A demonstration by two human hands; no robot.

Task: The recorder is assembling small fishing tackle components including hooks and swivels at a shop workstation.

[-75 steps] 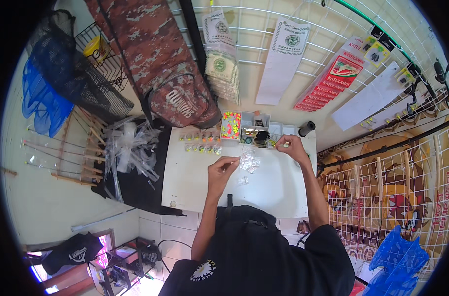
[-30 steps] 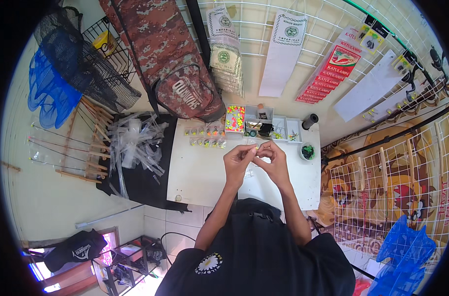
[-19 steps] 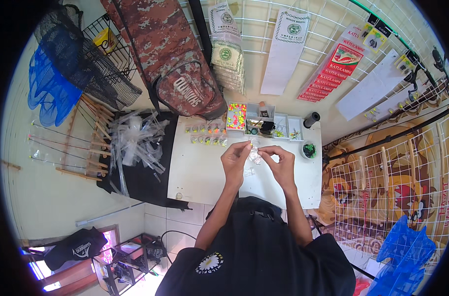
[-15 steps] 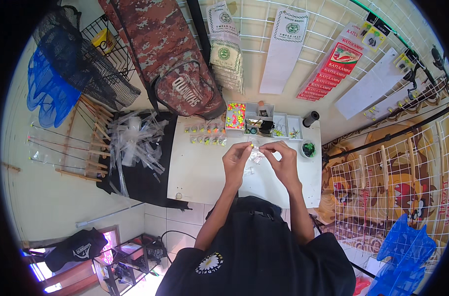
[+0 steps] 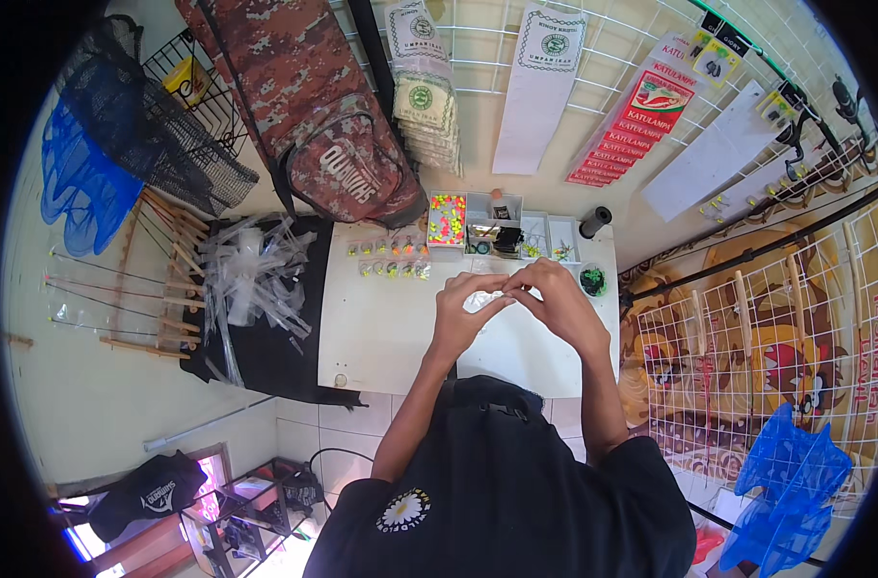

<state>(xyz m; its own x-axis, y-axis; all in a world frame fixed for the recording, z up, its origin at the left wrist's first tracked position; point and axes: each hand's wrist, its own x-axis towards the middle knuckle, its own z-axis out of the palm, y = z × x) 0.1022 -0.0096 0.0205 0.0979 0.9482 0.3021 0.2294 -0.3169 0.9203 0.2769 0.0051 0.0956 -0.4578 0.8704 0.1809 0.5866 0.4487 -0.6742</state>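
Note:
Over the white table (image 5: 381, 328), my left hand (image 5: 461, 310) and my right hand (image 5: 560, 304) meet fingertip to fingertip. Both are closed in a pinch, and what lies between the fingers is hidden or too small to name. Beneath them, clear plastic (image 5: 478, 301) shows on the tabletop, partly covered by my fingers. Just beyond stands a tray of small bright pink, yellow and orange beads (image 5: 447, 220). Beside it is a white divided organizer (image 5: 562, 231) with small dark and green pieces. Two rows of small clear packets (image 5: 393, 260) with round, colourful contents lie left of my hands.
A round tub of dark green bits (image 5: 592, 280) and a black cylinder (image 5: 595, 223) stand at the table's right. Clear plastic sleeves (image 5: 256, 279) are heaped on black cloth at left. A camouflage bag (image 5: 347, 173) leans behind. Wire racks (image 5: 718, 347) rise at right.
My right hand has turned over and closed in on my left fingertips. The small yellow piece seen at my left fingers is now hidden. The whole view has shifted slightly.

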